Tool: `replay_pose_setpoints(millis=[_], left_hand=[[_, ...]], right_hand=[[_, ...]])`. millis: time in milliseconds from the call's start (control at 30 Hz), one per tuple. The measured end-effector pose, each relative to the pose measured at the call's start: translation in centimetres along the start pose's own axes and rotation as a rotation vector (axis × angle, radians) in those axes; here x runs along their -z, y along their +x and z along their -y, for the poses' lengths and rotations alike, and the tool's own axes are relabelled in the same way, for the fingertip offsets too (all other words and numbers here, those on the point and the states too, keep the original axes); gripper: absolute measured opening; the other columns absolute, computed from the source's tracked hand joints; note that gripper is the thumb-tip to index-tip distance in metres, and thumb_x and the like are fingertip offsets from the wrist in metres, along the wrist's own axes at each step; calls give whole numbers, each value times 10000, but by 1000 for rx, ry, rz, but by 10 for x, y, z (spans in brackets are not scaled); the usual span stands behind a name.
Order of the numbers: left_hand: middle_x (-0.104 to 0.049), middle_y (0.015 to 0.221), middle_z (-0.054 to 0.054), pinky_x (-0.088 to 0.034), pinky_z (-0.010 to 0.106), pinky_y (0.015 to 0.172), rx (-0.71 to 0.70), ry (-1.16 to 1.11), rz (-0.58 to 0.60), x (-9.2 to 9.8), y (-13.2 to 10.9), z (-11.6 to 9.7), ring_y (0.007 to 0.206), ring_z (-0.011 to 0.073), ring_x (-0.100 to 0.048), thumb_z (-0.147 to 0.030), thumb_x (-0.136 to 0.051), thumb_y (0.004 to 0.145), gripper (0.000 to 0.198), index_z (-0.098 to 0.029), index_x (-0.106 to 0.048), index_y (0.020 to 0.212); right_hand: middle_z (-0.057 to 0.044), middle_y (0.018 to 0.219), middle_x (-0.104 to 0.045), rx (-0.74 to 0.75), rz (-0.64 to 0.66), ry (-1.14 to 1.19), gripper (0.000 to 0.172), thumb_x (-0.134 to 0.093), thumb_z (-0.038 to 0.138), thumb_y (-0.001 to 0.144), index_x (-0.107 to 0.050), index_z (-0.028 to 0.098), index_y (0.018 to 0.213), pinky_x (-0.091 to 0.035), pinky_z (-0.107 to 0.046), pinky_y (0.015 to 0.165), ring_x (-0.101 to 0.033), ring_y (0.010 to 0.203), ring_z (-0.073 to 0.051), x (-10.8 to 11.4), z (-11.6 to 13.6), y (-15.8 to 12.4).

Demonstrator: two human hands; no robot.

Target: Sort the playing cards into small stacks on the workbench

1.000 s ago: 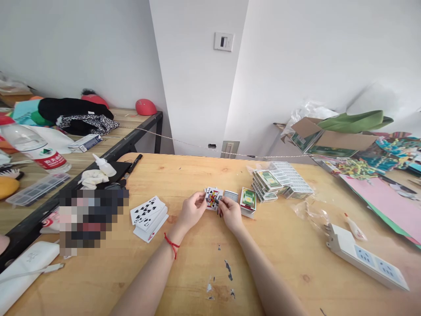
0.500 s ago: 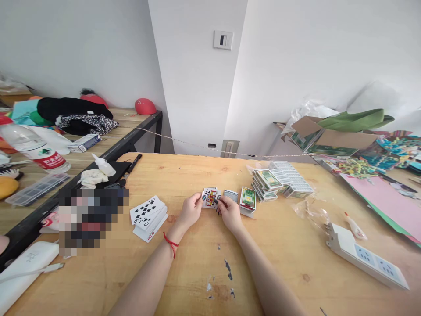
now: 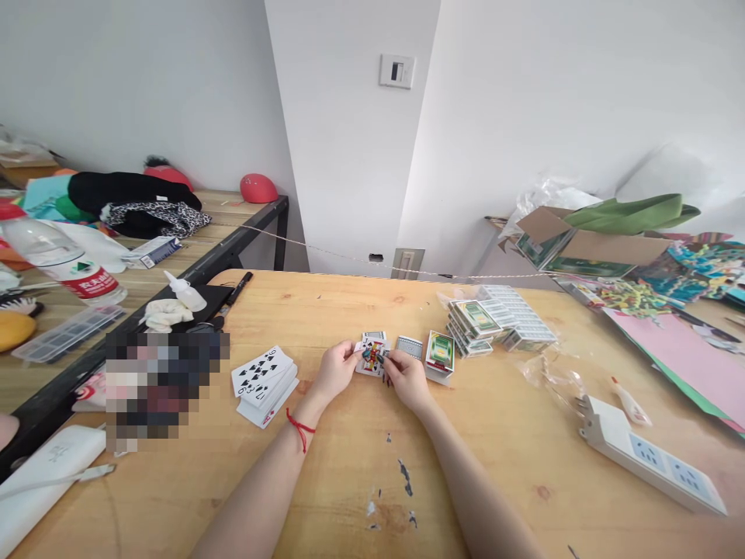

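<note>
Between my two hands is a jack of spades playing card (image 3: pixel 370 359), face up just above or on the table. My left hand (image 3: pixel 337 371) pinches its left edge between thumb and fingers. At its right edge, my right hand (image 3: pixel 408 380) is closed on the same card; whether more cards lie under it I cannot tell. Another card (image 3: pixel 374 335) peeks out behind its far edge. Past my right fingers lies a face-down card pile (image 3: pixel 410 346), beside a green-and-white card box (image 3: pixel 441 351). Left of my left hand rests a loose face-up card stack (image 3: pixel 261 376).
Stacked card boxes (image 3: pixel 506 314) stand at the back right. A power strip (image 3: pixel 649 454) and a small glue bottle (image 3: pixel 629 401) lie on the right. On the left are a white power bank (image 3: pixel 52 481), a water bottle (image 3: pixel 70 260) and a black marker (image 3: pixel 238 287).
The jack has shifted slightly towards me, so more of the card behind it shows. Both hands keep nearly the same place and grip.
</note>
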State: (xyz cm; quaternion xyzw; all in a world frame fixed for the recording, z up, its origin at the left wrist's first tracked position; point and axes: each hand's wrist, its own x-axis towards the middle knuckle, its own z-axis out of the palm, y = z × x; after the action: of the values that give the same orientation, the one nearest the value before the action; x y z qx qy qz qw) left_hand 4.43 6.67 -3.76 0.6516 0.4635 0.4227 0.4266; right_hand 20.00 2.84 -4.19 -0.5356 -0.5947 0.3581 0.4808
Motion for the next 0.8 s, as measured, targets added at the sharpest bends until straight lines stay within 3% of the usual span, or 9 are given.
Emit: replay_pose_setpoints(millis=[133, 400, 633, 800], left_hand=[[-593, 585, -1, -404, 206, 507, 32, -1, -9, -1, -1, -2, 587, 140, -534, -328, -549, 699, 205, -138, -620, 670], [-605, 598, -6, -392, 205, 522, 2, 51, -65, -6, -5, -3, 595, 135, -533, -285, -520, 711, 193, -152, -649, 656], [-651, 670, 18, -432, 231, 560, 26, -23, 9, -2, 1, -3, 641, 159, -571, -251, -521, 701, 188, -146, -675, 722], [-677, 727, 26, -457, 244, 599, 131, -179, 58, 1, 1, -7, 686, 172, -604, -270, -551, 697, 215, -137, -683, 804]], right_hand=[[34, 418, -480, -98, 61, 117, 278, -490, 366, 752, -488, 183, 543, -314, -208, 377, -423, 373, -101, 2, 6, -1], [45, 382, -486, -170, 36, 189, 239, -502, 316, 703, -452, 187, 508, -317, -201, 346, -419, 334, -92, 2, 12, -1], [72, 373, -448, -186, 43, 265, 192, -515, 345, 704, -501, 174, 618, -295, -189, 321, -388, 309, -80, 1, 11, 0], [77, 360, -440, -209, 116, 287, 244, -471, 400, 741, -498, 167, 675, -222, -176, 288, -352, 266, -67, 1, 16, -1]])
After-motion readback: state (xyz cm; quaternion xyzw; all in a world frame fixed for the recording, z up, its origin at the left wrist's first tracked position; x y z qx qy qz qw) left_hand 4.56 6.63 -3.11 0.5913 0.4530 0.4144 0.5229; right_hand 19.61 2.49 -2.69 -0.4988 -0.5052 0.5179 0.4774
